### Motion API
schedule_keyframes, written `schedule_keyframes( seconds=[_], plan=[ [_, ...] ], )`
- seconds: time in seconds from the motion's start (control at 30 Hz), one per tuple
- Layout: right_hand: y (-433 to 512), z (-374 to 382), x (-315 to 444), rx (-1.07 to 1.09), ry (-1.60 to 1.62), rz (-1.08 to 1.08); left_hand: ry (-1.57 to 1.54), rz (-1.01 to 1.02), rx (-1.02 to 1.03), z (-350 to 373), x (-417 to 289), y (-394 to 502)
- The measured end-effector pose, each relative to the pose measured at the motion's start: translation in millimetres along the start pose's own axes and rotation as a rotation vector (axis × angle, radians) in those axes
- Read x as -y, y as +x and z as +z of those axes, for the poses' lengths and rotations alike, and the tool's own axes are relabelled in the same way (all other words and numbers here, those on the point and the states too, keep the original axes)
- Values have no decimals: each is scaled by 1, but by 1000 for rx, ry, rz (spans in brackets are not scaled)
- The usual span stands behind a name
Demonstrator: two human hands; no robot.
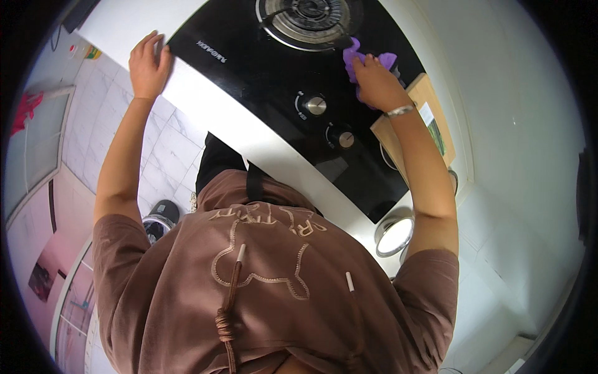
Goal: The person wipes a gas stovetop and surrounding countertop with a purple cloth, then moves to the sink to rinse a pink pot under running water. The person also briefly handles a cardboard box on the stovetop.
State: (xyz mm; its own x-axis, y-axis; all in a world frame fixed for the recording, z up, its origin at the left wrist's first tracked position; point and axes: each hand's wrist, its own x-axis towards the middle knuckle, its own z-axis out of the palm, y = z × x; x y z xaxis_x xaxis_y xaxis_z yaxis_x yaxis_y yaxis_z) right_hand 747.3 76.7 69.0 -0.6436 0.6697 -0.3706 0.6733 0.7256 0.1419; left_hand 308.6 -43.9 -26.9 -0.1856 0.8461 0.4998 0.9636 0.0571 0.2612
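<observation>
My right hand point(379, 82) grips a crumpled purple cloth point(351, 61) against the black top of a gas hob point(261, 79). Part of the cloth is hidden under the palm. Just beyond it is the rim of a round burner point(310, 14), cut off by the top of the view. Two metal control knobs, one upper point(316, 106) and one lower point(346, 140), sit on the hob nearer my body. My left hand point(148, 65) rests on the white countertop point(210, 100) by the hob's left corner, fingers a little apart, holding nothing.
A wooden board point(423, 93) stands against the wall to the right, close to my right forearm. Below the hob's right corner is a round metal container point(395, 236). On the tiled floor at left stands a dark bin point(163, 215). A bottle point(85, 50) is beyond my left hand.
</observation>
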Motion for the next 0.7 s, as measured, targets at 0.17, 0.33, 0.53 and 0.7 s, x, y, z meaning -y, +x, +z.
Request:
schedule_keyframes(
  seconds=[0.17,0.33,0.53,0.7],
  plan=[
    [-8,-9,14,-61,308,-140,32,-10,5,0,1,-2],
    [2,-11,28,-141,392,-178,28,-27,5,1,0,-2],
    [14,-23,47,-98,410,-237,35,-47,22,0,-2,-2],
    [23,-31,66,-54,306,-249,32,-26,-6,-1,-3,-1]
  ],
)
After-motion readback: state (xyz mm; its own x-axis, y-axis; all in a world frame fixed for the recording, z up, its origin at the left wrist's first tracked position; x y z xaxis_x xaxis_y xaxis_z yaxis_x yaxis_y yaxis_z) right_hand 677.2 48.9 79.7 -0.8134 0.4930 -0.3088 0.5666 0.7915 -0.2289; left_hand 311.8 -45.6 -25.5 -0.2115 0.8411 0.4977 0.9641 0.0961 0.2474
